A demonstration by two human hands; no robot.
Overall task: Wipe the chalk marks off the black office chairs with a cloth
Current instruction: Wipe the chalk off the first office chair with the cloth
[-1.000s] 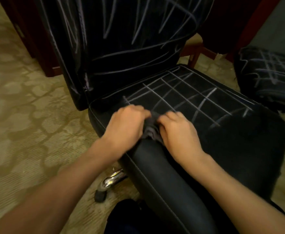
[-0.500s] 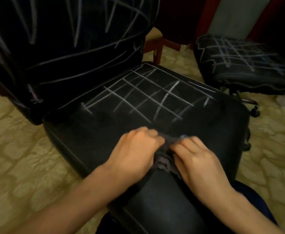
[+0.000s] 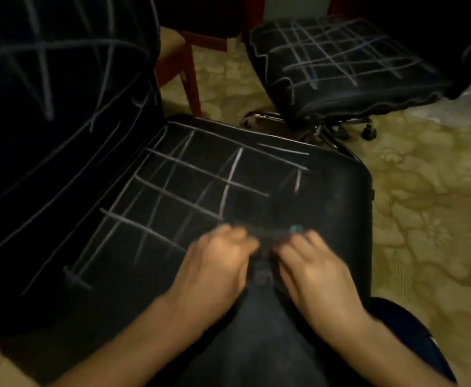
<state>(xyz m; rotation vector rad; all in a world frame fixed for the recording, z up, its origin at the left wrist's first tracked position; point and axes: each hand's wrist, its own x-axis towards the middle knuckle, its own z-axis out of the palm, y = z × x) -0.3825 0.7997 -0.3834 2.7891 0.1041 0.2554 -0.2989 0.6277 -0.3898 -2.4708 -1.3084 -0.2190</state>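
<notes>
**Both hands on the cloth, chalk grid just ahead**

Left hand [image 3: 214, 263] and right hand [image 3: 309, 263] side by side at the front of the near seat [image 3: 334, 196], fingers curled down onto a dark cloth [image 3: 262, 238] bunched between and under them. Grip on each side closed round the cloth's folds, though motion blur hides the exact finger placement. A small teal spot at the right fingertips, too blurred to identify.

Directly beyond the knuckles, toward the backrest [image 3: 61, 79]: the chalk grid [image 3: 187, 188] on the seat, nearest strokes touching or nearly touching the left fingers. Long lines of the grid running diagonally, from near left to far right, with cross strokes heading away toward the backrest. Bulk of the grid ahead and to the left, so closer to the left hand; only a short stroke or two ahead of the right. Strip of seat beside and behind the hands looking free of chalk. Likely next: a push forward and leftward across the lines.

Farther out, more chalk lines over the backrest. Well apart, at the upper right, a second chair [image 3: 340, 57] with its own untouched grid, on patterned carpet [image 3: 424, 219].

No containers in view.
</notes>
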